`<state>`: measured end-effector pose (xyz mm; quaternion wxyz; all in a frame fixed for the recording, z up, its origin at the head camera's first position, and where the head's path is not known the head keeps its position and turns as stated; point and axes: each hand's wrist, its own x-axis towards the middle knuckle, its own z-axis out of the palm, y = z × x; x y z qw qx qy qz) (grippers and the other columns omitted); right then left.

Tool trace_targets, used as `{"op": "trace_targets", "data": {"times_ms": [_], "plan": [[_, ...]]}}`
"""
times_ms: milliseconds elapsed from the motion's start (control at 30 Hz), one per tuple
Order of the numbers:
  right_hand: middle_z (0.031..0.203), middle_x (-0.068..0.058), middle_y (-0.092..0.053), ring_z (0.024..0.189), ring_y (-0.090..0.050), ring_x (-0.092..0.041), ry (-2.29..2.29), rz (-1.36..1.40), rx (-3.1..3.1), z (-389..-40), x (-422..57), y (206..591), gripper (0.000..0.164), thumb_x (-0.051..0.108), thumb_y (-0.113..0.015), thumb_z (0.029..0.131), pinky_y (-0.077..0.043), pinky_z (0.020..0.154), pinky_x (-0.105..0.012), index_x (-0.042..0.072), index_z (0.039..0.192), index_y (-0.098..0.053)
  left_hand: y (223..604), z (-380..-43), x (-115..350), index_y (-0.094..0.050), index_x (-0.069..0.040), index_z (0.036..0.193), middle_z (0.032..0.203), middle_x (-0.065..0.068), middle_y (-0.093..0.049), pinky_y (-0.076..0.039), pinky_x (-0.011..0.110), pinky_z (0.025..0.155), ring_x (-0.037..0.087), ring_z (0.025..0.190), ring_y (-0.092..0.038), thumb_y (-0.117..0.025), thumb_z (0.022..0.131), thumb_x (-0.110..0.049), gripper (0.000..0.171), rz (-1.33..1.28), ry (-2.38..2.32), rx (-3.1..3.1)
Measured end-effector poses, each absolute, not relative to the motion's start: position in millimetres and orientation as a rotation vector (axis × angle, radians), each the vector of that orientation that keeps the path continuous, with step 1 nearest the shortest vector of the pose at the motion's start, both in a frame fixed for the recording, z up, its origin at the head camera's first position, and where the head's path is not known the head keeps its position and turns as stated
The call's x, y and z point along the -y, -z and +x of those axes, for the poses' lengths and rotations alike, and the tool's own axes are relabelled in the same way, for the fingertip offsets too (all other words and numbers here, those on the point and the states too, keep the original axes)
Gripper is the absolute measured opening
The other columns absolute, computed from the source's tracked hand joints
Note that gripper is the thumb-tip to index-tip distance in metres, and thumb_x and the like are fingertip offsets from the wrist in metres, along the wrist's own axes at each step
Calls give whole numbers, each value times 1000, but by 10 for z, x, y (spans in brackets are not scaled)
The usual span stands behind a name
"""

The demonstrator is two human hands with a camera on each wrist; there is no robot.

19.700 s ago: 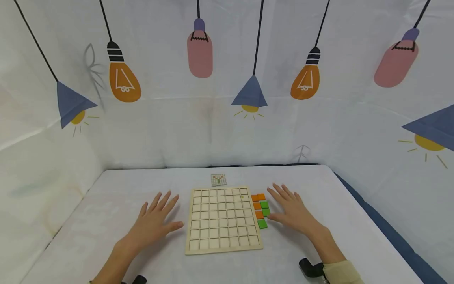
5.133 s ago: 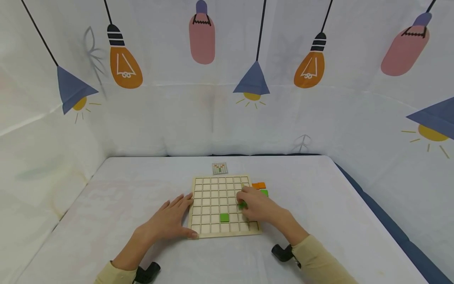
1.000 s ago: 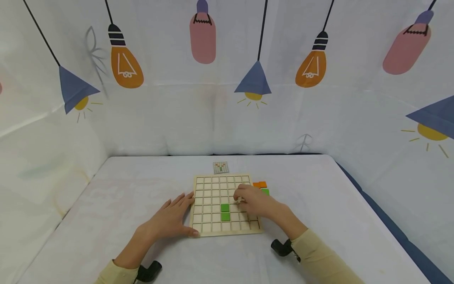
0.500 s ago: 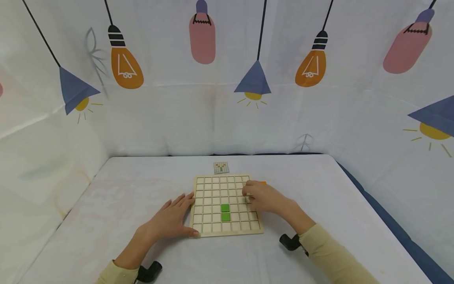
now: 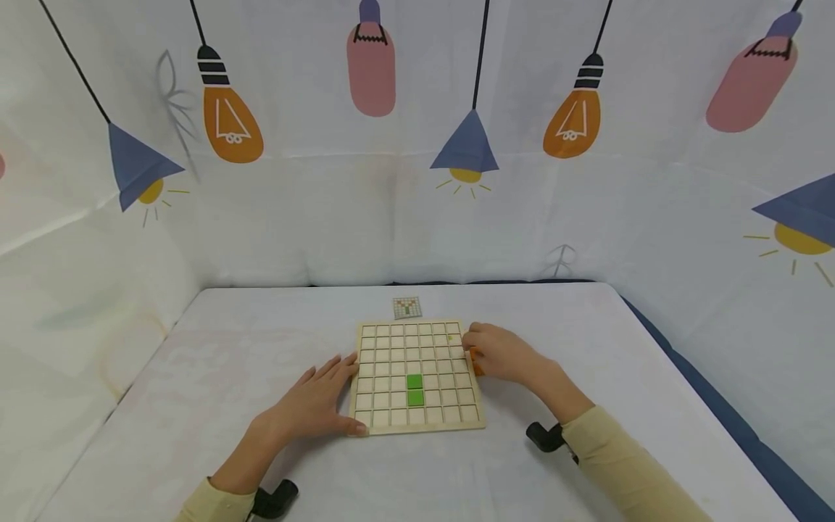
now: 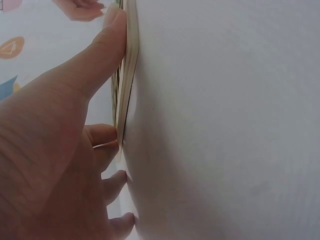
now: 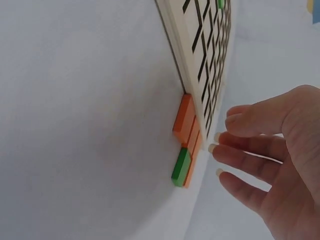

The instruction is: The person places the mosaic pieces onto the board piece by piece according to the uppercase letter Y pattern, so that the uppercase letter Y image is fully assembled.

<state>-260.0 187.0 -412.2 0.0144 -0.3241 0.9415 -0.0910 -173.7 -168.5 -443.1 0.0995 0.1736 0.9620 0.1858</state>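
Note:
A pale wooden grid board (image 5: 385, 366) lies on the white table, with one green tile (image 5: 414, 381) directly behind another green tile (image 5: 415, 398) in its cells. My left hand (image 5: 306, 402) rests against the board's left edge, its fingers spread and the thumb on the near corner. Just off the right edge, my right hand (image 5: 505, 354) hovers over loose tiles with bent fingers. In the right wrist view a gap shows between thumb and fingertips, with nothing held. Beneath lie orange tiles (image 7: 184, 120) and a green tile (image 7: 181, 167) beside the board; the head view mostly hides them.
A small card (image 5: 407, 307) with a printed grid pattern lies behind the board. The white table (image 5: 248, 341) extends around it, and a white cloth wall (image 5: 293, 217) with printed lamps stands at the back. Black camera mounts sit at both wrists.
Over the last second my right hand has moved right, from above the board to the loose tiles. A second green tile has joined the first since about five seconds ago. The left hand stays put.

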Motion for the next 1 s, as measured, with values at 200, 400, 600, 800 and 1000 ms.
{"op": "trace_targets", "data": {"times_ms": [200, 400, 600, 800, 1000], "plan": [[94, 7, -60, 79, -51, -7, 239, -934, -2928, -2622, -1923, 4127, 29, 0, -63, 87, -50, 73, -25, 15, 110, -71, 4386, -1728, 1701, -31, -11, 156, 167, 4, -22, -19, 67, 118, 35, 154, -19, -74, 68, -73, 116, 533, -545, -2857], [94, 3, -63, 77, -49, -11, 244, -915, -2946, -2612, -1981, 4125, 31, -1, -64, 87, -47, 70, -27, 11, 115, -72, 4383, -1733, 1703, -32, -12, 155, 167, 4, -22, -19, 66, 119, 34, 154, -19, -74, 68, -74, 115, 535, -548, -2851], [92, 4, -62, 77, -49, -11, 204, -893, -2978, -2618, -2062, 4169, 18, 3, -65, 89, -49, 73, -28, 14, 101, -73, 4398, -1747, 1692, -31, -12, 156, 167, 4, -21, -18, 66, 119, 33, 155, -18, -75, 67, -73, 116, 528, -549, -2849], [94, 4, -63, 81, -53, -10, 189, -918, -2975, -2602, -2137, 4185, 21, 1, -68, 86, -53, 78, -31, 13, 102, -73, 4399, -1740, 1686, -32, -12, 155, 167, 4, -22, -18, 66, 119, 33, 155, -18, -76, 68, -72, 115, 518, -560, -2843], [96, 2, -64, 84, -55, -11, 226, -869, -2947, -2601, -2153, 4188, 22, 0, -68, 85, -54, 80, -32, 14, 101, -73, 4408, -1732, 1683, -32, -11, 155, 167, 4, -21, -18, 66, 119, 33, 155, -18, -76, 68, -72, 115, 517, -561, -2843]]}}
